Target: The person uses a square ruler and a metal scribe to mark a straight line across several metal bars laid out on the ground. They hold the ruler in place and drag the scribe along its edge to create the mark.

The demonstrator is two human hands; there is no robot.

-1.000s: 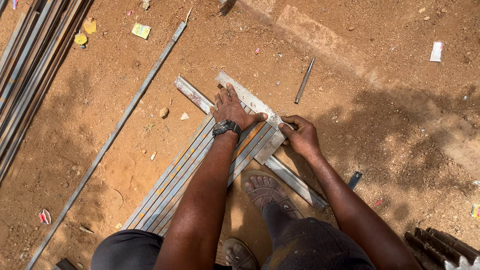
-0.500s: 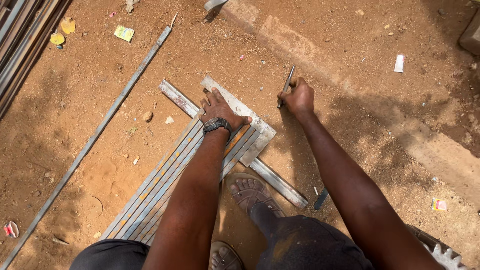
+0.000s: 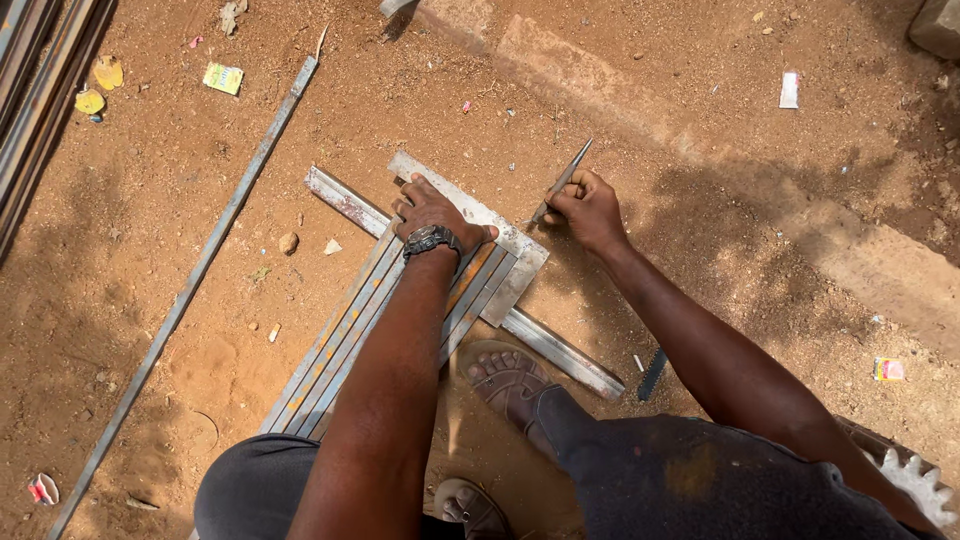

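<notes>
Dull grey metal bars (image 3: 350, 330), long and flat, laid side by side on dusty red-brown ground (image 3: 700, 120), crossed by an angled steel strip (image 3: 345, 200) and a flat metal square (image 3: 500, 235). Left hand (image 3: 432, 208) spread flat, pressing on the square, dark wristwatch (image 3: 432, 238) at the wrist. Right hand (image 3: 590, 205) closed around a thin pointed metal scriber (image 3: 562, 180), tip just beside the square's edge. Lifted from the ground half a second ago, scriber now angled downward. No containers visible.

Metal bars (image 3: 340, 340) partly under the forearm, rod bundle (image 3: 40, 110) edge-cropped.
</notes>
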